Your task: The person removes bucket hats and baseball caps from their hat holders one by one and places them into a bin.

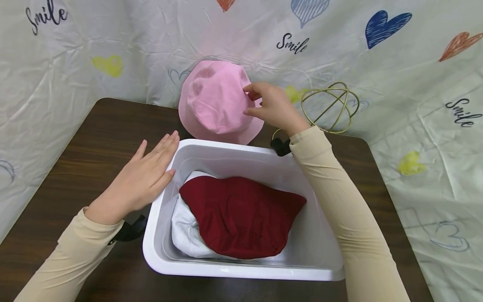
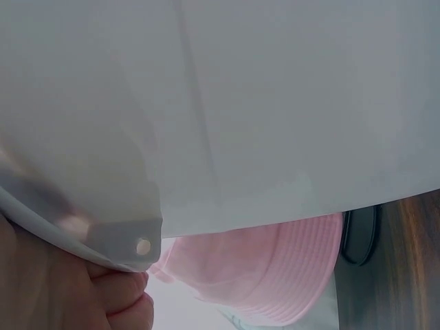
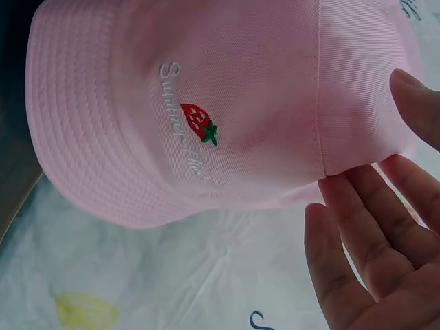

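Observation:
My right hand (image 1: 271,105) is at the side of the crown of a pink bucket hat (image 1: 219,96), thumb and fingers spread apart. In the right wrist view its fingertips (image 3: 337,180) are right at the crown's edge, near a small strawberry (image 3: 198,124) embroidered beside white lettering. My left hand (image 1: 141,180) rests along the left rim of a white plastic bin (image 1: 241,272), its fingers extended. Inside the bin, a dark red bucket hat (image 1: 245,218) lies over a white cloth item (image 1: 186,230), which is partly hidden beneath it.
The bin stands on a dark wood table (image 1: 109,147). Behind the right wrist is a gold wire stand (image 1: 345,105). A white cloth backdrop (image 1: 143,37) printed with hearts and "Smile" hangs behind the table and at its sides.

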`<state>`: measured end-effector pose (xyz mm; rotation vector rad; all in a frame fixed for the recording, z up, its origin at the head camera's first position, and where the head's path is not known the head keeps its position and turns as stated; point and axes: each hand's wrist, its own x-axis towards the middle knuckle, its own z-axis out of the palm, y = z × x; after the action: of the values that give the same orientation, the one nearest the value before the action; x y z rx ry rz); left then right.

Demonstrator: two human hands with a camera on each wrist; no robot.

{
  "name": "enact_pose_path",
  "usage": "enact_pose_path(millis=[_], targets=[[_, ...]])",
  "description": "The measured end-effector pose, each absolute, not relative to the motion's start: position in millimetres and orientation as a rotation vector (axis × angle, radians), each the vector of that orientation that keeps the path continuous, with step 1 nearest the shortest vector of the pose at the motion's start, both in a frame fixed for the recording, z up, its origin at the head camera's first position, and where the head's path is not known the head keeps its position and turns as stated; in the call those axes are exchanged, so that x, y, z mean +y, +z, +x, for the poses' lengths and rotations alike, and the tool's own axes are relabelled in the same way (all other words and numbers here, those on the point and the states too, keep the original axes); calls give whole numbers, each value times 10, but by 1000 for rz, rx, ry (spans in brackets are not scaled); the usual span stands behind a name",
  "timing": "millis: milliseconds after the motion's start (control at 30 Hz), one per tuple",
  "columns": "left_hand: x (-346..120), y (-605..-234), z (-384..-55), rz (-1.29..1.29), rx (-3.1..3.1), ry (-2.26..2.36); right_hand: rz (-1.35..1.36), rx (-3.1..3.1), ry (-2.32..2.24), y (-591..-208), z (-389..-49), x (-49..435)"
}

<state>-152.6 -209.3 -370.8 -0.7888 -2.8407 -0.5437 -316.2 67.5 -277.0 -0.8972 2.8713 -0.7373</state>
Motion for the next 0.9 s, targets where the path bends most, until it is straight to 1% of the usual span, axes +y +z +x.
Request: enact_pose_path(millis=[267,900], targets=[[-2077,-3701,-1530,-781,-2862,-543,-839,2890,-747,-2791,-3188,643],[-2086,-3704,-1520,-769,-2850,-569,-837,2998,-712,-2820,-3228,602]])
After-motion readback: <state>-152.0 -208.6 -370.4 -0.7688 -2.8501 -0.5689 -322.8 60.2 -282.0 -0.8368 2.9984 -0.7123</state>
